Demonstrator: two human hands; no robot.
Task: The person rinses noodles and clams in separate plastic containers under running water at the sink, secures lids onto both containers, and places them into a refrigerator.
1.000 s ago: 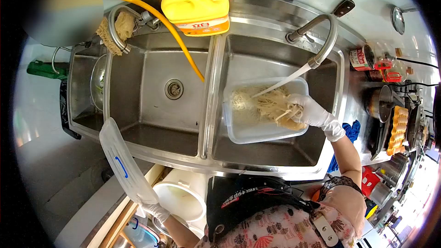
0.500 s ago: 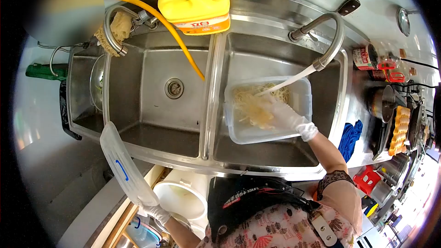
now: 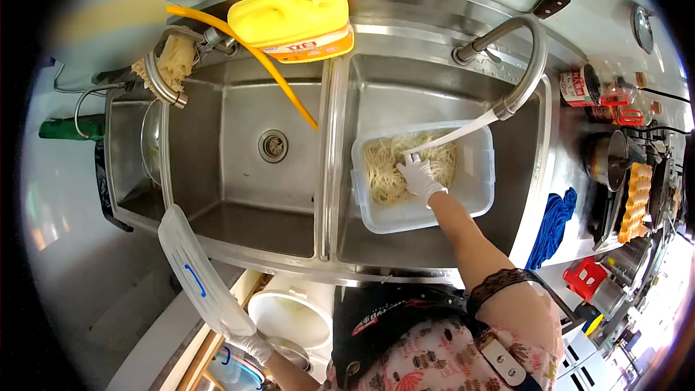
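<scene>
My right hand (image 3: 418,177), in a white glove, lies on pale, thin shredded strands (image 3: 387,181) in a translucent plastic tub (image 3: 474,185). Its fingers look apart, their tips among the strands. From the curved faucet (image 3: 532,51), a stream of water (image 3: 460,132) falls into the tub beside my fingers. The tub sits in the right sink basin (image 3: 405,246). At lower left, my gloved left hand (image 3: 251,345) grips the lower end of a translucent plastic lid (image 3: 192,275) with a blue mark. The lid is tilted upright against the sink's front edge.
A yellow jug (image 3: 289,25) stands behind the sinks. An orange hose (image 3: 279,80) hangs into the left basin (image 3: 242,210), near a second faucet (image 3: 163,87). A blue cloth (image 3: 552,228) lies at right; below the lid is a white bucket (image 3: 293,318).
My right hand has lowered and moved slightly left, from lifting a clump of strands to resting on the spread strands. My left hand still holds the lid.
</scene>
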